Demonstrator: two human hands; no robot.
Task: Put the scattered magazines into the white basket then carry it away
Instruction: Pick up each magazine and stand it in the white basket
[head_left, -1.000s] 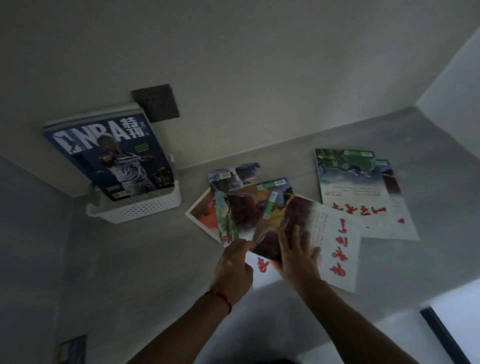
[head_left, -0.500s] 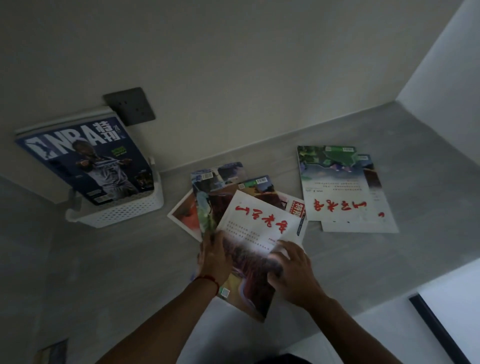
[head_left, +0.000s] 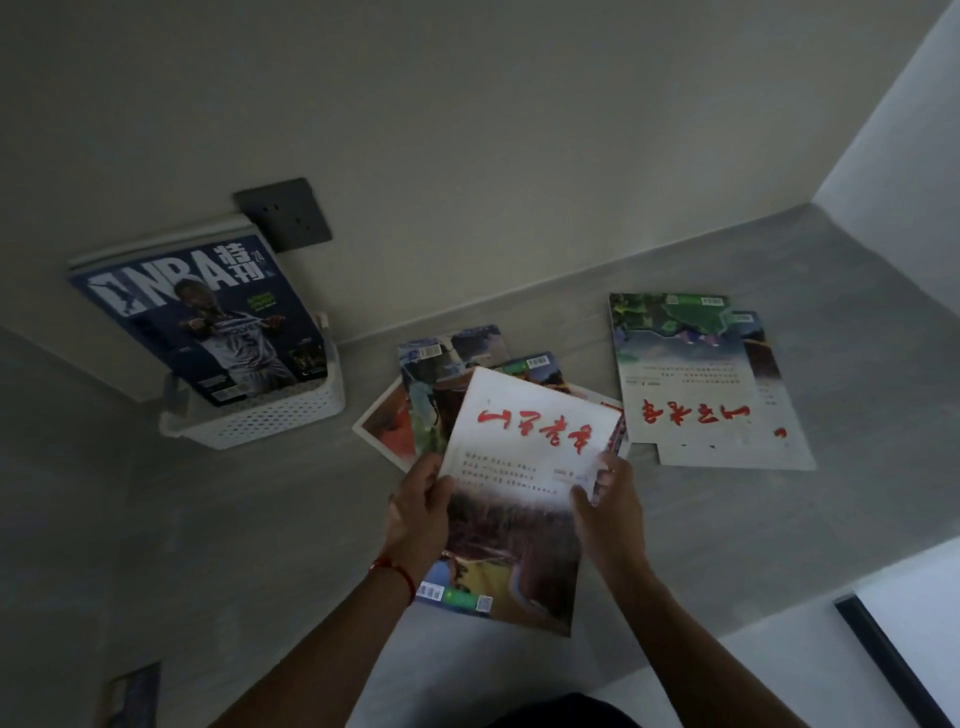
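1. Since half a second ago the magazine with red script (head_left: 524, 467) has come nearer the person; the left hand (head_left: 421, 512), then flat on the pile, now curls round its left edge, and the right hand (head_left: 608, 506) has slid to its right edge.
2. The right hand grips that edge, thumb on the cover, fingers hidden beneath.
3. A second magazine (head_left: 457, 592) under the held one shows only its lower corner below the left wrist; whether the hands hold it too cannot be told.
4. The dim light leaves the small print unreadable.
5. Beyond the left hand, a fan of magazines (head_left: 431, 384) lies on the grey counter (head_left: 779, 519), mostly covered by the held one.
6. Up and right of the right hand lie two overlapping magazines (head_left: 696, 379), the lower largely covered.
7. Far up-left of the left hand, the white basket (head_left: 270, 421) stands at the wall, holding an NBA magazine (head_left: 208, 322) that leans upright, with more behind it.
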